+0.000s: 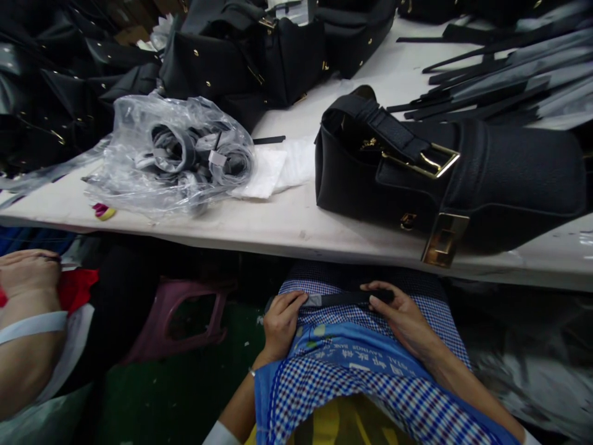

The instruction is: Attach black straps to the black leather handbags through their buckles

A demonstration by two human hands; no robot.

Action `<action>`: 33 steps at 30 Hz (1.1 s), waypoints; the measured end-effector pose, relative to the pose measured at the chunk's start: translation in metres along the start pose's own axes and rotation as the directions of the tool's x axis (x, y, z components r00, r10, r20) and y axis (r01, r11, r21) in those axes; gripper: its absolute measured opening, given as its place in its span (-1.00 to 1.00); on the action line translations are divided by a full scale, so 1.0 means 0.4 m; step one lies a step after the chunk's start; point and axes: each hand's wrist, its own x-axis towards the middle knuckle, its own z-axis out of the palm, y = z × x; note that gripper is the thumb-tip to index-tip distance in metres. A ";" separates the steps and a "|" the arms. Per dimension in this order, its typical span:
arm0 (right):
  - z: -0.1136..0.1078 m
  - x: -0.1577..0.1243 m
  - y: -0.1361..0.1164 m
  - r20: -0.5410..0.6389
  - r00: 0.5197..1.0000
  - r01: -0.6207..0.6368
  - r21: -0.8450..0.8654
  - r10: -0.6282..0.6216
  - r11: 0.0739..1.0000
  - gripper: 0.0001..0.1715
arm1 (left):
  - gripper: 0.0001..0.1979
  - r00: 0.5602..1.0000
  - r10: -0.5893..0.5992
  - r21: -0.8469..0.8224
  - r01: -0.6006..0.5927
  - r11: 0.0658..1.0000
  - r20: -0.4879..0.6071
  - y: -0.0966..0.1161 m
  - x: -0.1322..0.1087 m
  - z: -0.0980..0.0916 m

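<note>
A dark strap (345,300) stretches across my lap, with a greyish wrapped part near its left end. My left hand (282,321) is closed on that left end, fingers curled over it. My right hand (393,309) pinches the right end between thumb and fingers. Past the table edge, in front of my right hand, a black handbag (514,179) lies on its side with a gold buckle (428,162) on its handle and a gold clasp plate (445,240) hanging over the edge.
On the white table (278,225) lie a clear plastic bag (180,154) of coiled straps, several black handbags (222,62) behind it, and a pile of wrapped straps (509,77) at the back right. A co-worker's arm (30,315) and a pink stool (185,315) are at my left.
</note>
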 end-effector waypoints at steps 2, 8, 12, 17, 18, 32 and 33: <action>-0.004 0.003 0.006 -0.018 1.000 0.007 -0.002 -0.007 1.000 -0.54 | -0.70 0.999 -0.038 -0.038 0.039 0.999 0.029 -0.002 -0.002 0.001; -0.017 0.007 -0.003 -0.116 0.991 0.058 -0.062 -0.065 0.996 -0.60 | -0.68 0.937 -0.184 -0.161 0.239 0.958 0.296 0.030 0.030 -0.020; -0.018 0.001 -0.037 -0.212 0.973 0.073 -0.082 -0.089 0.994 -0.63 | -0.57 0.820 -0.241 -0.214 0.398 0.892 0.519 0.075 0.088 -0.049; -0.019 -0.017 -0.075 -0.236 0.970 0.021 -0.172 -0.062 0.985 -0.49 | -0.45 0.675 -0.317 -0.232 0.592 0.772 0.666 0.112 0.138 -0.077; -0.020 -0.021 -0.079 -0.228 0.971 0.024 -0.200 -0.070 0.980 -0.47 | -0.44 0.659 -0.334 -0.232 0.617 0.752 0.674 0.115 0.141 -0.080; -0.031 -0.047 -0.061 -0.191 0.974 0.115 -0.030 -0.119 0.993 -0.53 | -0.48 0.749 -0.339 -0.242 0.547 0.802 0.570 0.132 0.115 -0.069; -0.033 -0.049 -0.058 -0.190 0.974 0.125 -0.026 -0.128 0.992 -0.54 | -0.49 0.766 -0.323 -0.239 0.519 0.820 0.556 0.133 0.114 -0.067</action>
